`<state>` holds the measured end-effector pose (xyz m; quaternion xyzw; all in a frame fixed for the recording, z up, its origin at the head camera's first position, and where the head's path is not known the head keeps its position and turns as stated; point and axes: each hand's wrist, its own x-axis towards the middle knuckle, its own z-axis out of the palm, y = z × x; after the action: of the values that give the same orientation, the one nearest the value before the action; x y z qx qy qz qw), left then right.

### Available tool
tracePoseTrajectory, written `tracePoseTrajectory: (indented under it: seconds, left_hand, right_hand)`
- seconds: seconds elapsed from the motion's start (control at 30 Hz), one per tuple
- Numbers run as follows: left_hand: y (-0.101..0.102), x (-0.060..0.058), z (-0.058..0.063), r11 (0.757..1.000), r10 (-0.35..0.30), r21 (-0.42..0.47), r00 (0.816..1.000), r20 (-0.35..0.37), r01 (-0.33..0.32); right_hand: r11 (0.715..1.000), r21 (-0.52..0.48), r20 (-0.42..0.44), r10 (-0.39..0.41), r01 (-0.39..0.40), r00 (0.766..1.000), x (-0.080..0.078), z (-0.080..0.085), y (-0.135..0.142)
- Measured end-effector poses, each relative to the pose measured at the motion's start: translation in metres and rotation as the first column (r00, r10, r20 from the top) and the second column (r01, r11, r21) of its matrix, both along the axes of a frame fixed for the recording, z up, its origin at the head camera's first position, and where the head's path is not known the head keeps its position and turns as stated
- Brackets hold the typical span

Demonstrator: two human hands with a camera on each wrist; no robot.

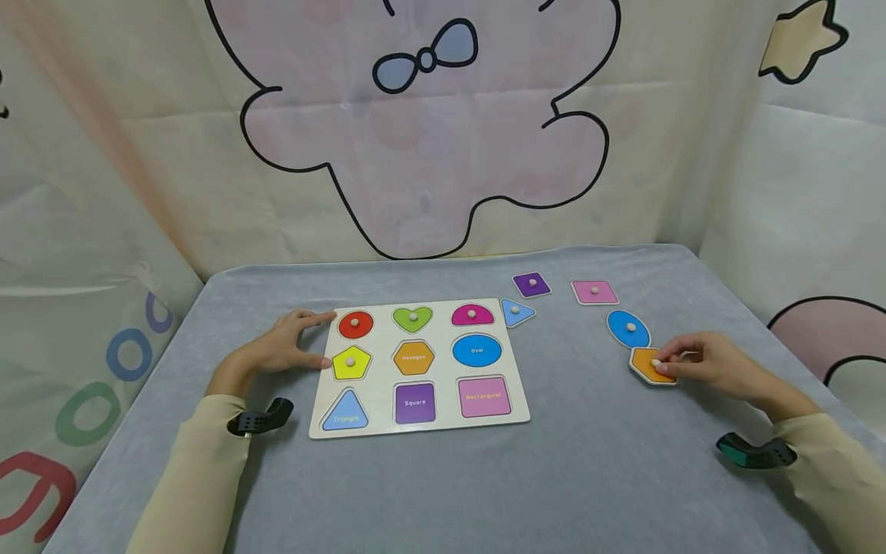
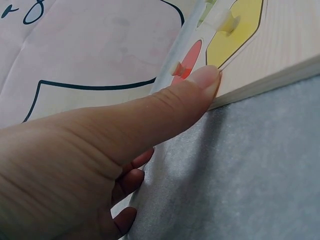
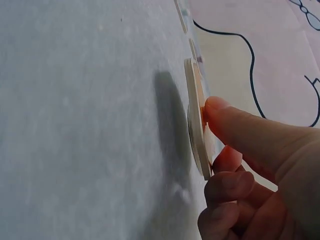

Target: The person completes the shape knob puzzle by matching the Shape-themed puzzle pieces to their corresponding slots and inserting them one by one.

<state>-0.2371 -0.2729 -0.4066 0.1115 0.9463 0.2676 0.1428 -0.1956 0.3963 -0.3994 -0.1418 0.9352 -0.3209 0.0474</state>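
Observation:
At the left of the wooden shape puzzle board [image 1: 381,342], my left hand [image 1: 280,345] spreads its thumb and forefinger against the edge. In the left wrist view the thumb [image 2: 170,107] presses by the yellow pentagon piece [image 2: 242,30]. My right hand [image 1: 716,368] pinches the knob of an orange hexagon piece [image 1: 644,362] between thumb and fingertips. The right wrist view shows that hexagon piece [image 3: 196,115] edge-on, with its shadow on the cloth. Just behind it lies a blue oval piece [image 1: 623,327].
Loose pieces lie beyond the board's right side: a purple square [image 1: 524,285], a pink rectangle [image 1: 584,292] and a blue triangle [image 1: 511,317] at the board's edge. Red circle [image 1: 346,328], green heart [image 1: 411,325] and magenta semicircle [image 1: 462,317] pieces sit in the board. Grey cloth [image 1: 443,492] covers the table.

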Motion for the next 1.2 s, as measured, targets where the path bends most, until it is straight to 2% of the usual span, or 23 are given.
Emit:
tracePoseTrajectory:
  seconds: [0.5,0.8,1.0,1.2]
  left_hand:
    - [0.001,-0.001,0.000,1.000,0.012,-0.015,1.000,0.017,-0.012]
    - [0.001,-0.001,0.001,1.000,0.012,-0.008,1.000,0.011,-0.012]
    - [0.001,0.000,0.002,1.000,0.011,-0.006,1.000,0.021,-0.011]
    - [0.001,-0.001,0.002,1.000,0.013,-0.010,1.000,0.025,-0.013]
  right_hand:
    - [0.999,-0.016,0.020,0.036,-0.036,0.999,-0.007,0.006,-0.031]
    - [0.996,-0.066,-0.021,0.062,-0.064,0.998,-0.013,0.008,-0.049]
    - [0.992,-0.088,-0.027,0.093,-0.095,0.995,-0.017,0.008,-0.060]
    - [0.990,-0.100,-0.010,0.095,-0.095,0.995,-0.020,0.009,-0.070]
